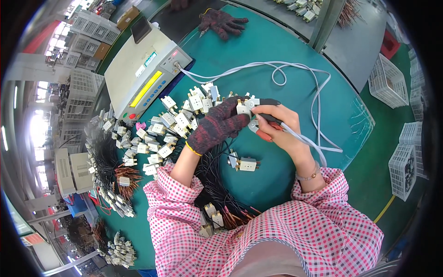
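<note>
My left hand (216,123), in a dark red-and-black knit glove, is closed around a white plug (243,109) with metal pins. Bare, my right hand (282,125) grips a tool with a red handle (263,135), close against that plug; its exact kind is partly hidden by my fingers. A grey cable (302,138) passes through my right hand. Beneath my left hand and forearm runs a bundle of black cords (212,177). Another white plug (248,164) lies on the green table below my hands, beside a metal-pinned piece (232,159).
Many white plugs (182,121) are heaped left of my hands. A beige tester box (145,69) with a yellow strip and blue buttons stands behind them. An empty knit glove (224,24) lies at the table's far side. White crates (387,83) stand on the floor at right.
</note>
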Available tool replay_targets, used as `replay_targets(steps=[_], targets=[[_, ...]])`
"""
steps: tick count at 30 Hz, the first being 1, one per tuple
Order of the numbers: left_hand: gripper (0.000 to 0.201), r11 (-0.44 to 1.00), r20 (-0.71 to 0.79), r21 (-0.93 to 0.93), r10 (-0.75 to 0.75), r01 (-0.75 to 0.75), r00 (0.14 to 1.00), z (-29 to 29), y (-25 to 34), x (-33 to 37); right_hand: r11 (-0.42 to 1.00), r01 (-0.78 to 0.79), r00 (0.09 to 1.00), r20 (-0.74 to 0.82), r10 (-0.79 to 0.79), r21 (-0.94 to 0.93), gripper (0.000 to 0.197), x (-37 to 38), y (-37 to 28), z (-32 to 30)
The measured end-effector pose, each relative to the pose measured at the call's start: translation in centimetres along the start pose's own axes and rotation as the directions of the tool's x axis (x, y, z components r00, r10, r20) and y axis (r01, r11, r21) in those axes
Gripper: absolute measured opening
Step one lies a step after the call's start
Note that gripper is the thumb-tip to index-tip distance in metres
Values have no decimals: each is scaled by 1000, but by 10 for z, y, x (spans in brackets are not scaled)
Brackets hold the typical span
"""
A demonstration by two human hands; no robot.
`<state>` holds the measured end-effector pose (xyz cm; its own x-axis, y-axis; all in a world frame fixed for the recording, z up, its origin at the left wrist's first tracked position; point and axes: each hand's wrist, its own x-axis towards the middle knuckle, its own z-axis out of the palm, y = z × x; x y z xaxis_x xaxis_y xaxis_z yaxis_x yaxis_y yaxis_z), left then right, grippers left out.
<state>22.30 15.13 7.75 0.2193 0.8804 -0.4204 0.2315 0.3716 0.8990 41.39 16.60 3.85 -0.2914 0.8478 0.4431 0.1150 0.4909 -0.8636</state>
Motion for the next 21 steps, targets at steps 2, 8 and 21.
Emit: replay_targets(steps=[2,8,21], targets=[[44,991,68,-113,85,-77,994,-2,-4,-2,1000,16,1000,-17,-15,15,24,1,-1,0],[44,1000,-1,2,28,-28,1000,3,2,-2,1000,29,999,-21,-29,-5,23,1,1,-1],[45,999,-29,-44,18,-19,999,5,1,-2,1000,26,999,-25,-26,0,23,1,1,-1]])
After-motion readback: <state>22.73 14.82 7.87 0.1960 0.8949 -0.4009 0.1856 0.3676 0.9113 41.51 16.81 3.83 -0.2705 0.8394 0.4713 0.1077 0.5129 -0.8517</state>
